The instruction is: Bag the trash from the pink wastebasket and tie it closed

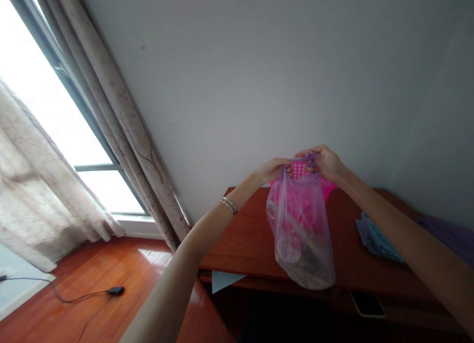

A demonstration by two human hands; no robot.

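Observation:
A thin purple plastic bag [299, 224] hangs from both my hands in front of the desk. Its lower part bulges with contents that show only dimly through the film. My left hand [274, 170] is closed on the left side of the bag's mouth, and a bracelet circles that wrist. On the other side, my right hand [328, 162] pinches the gathered upper edge. Behind the bag's top stands a bright pink basket [300, 169] with a perforated wall, mostly hidden by the bag and my fingers.
The reddish-brown desk [244, 234] stands against a grey wall. Blue packaging [377, 239] and purple plastic [444, 234] lie at its right. A phone [368, 304] rests on a lower shelf. Curtains [122, 120] hang by the window; a black adapter [116, 290] with its cable lies on the floor.

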